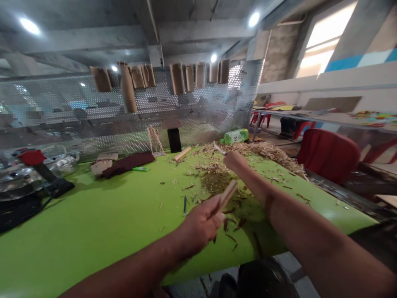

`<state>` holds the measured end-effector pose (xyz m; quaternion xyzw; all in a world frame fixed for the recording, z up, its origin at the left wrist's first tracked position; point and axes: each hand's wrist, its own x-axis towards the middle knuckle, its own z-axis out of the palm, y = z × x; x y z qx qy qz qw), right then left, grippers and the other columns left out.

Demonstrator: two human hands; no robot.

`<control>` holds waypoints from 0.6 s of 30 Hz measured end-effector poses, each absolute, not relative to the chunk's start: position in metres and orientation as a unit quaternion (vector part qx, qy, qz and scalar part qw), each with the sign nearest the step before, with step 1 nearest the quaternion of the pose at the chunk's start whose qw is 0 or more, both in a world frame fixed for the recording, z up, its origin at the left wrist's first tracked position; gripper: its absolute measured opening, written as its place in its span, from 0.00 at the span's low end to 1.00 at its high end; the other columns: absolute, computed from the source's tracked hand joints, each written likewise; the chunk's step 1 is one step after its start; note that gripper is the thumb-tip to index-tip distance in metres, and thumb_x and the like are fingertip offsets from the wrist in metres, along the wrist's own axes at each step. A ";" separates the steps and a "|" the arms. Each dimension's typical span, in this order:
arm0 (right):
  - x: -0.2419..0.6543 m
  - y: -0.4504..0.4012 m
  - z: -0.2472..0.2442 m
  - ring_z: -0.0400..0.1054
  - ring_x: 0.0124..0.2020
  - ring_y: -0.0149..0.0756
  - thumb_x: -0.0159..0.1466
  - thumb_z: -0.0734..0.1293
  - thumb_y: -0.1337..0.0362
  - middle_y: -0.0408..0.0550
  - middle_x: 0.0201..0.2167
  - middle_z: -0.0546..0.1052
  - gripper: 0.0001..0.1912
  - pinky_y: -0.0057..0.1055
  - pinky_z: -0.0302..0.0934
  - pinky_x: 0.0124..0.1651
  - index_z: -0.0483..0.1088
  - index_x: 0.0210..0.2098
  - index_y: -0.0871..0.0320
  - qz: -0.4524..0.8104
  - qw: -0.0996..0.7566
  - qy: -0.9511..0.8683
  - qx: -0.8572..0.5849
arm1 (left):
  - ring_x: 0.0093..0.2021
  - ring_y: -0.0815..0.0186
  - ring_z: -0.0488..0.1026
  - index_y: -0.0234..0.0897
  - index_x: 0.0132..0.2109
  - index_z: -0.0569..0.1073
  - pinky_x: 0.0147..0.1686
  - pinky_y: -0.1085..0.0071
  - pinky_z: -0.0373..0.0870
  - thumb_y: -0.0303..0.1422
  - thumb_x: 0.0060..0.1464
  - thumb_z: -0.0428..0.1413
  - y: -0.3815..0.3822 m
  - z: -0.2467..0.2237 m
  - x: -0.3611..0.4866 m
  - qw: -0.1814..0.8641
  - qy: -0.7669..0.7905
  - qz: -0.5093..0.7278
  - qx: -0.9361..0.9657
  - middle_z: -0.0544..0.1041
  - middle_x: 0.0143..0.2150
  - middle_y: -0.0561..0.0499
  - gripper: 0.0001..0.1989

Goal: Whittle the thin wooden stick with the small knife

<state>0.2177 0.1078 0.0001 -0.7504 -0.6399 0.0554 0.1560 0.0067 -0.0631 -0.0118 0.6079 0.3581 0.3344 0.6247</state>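
My left hand (206,221) is closed around a short strip of pale wood (228,194), which sticks out from the fist up and to the right. Beyond it, over the far part of the green table (102,223), my right hand (235,162) is closed on a thin, light-coloured blade (218,148); its handle is hidden in the fist. The blade and the wood are apart. Pale curled shavings (212,167) and darker slivers (240,223) lie around and under both hands.
A green plastic bottle (236,136) lies by the perforated metal screen (198,111). A wood stick (182,153), a black phone-like slab (174,140) and dark red sheets (130,162) are at the back. A red-topped tool (32,157) stands left, a red chair (328,153) right.
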 end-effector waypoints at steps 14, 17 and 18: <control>0.152 0.060 -0.013 0.70 0.30 0.35 0.62 0.60 0.61 0.50 0.31 0.80 0.14 0.28 0.49 0.30 0.78 0.36 0.55 -0.028 0.214 -0.769 -0.601 | 0.19 0.77 0.61 0.37 0.47 0.68 0.16 0.79 0.63 0.42 0.59 0.54 -0.015 -0.023 -0.015 0.576 0.382 0.485 0.536 0.66 0.31 0.56 0.15; 0.145 0.052 -0.011 0.71 0.31 0.37 0.63 0.60 0.61 0.51 0.32 0.80 0.14 0.27 0.51 0.31 0.77 0.37 0.55 -0.044 0.174 -0.786 -0.591 | 0.19 0.78 0.58 0.37 0.42 0.68 0.14 0.81 0.58 0.42 0.60 0.53 -0.016 -0.023 -0.014 0.565 0.381 0.484 0.550 0.67 0.32 0.55 0.12; 0.144 0.050 -0.010 0.71 0.32 0.37 0.63 0.59 0.61 0.52 0.33 0.80 0.15 0.27 0.52 0.32 0.77 0.38 0.55 -0.047 0.166 -0.787 -0.592 | 0.18 0.79 0.57 0.37 0.43 0.68 0.14 0.82 0.56 0.41 0.60 0.53 -0.016 -0.024 -0.014 0.564 0.382 0.482 0.551 0.67 0.32 0.56 0.12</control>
